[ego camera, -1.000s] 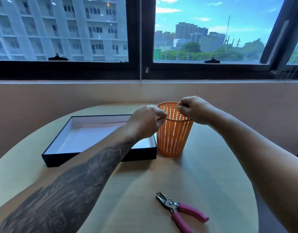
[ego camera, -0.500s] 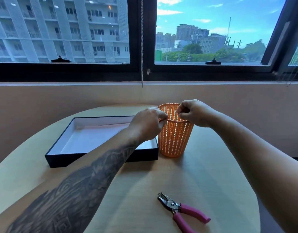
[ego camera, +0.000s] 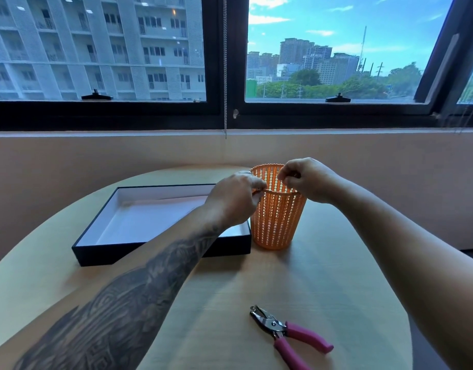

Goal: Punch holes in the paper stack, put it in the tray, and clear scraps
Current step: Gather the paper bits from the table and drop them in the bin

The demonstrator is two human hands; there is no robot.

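Observation:
An orange perforated basket (ego camera: 276, 222) stands upright on the round table, right beside a black tray (ego camera: 160, 256) with a white lining. White paper (ego camera: 155, 214) lies flat inside the tray. My left hand (ego camera: 234, 198) has its fingertips pinched together at the basket's near-left rim. Over the basket's opening, my right hand (ego camera: 307, 180) hovers with its fingers curled and pinched. Anything between the fingertips is too small to see. A hole punch (ego camera: 286, 332) with pink handles lies on the table near me, to the right.
The light wooden table (ego camera: 230, 289) is round, its edge curving away on the right. A low beige wall and a black-framed window run behind it. A blind's bead chain (ego camera: 225, 76) hangs down at the centre.
Both hands stay pinched at the top of the basket. The view has shifted slightly; the tray, the paper and the hole punch have not moved.

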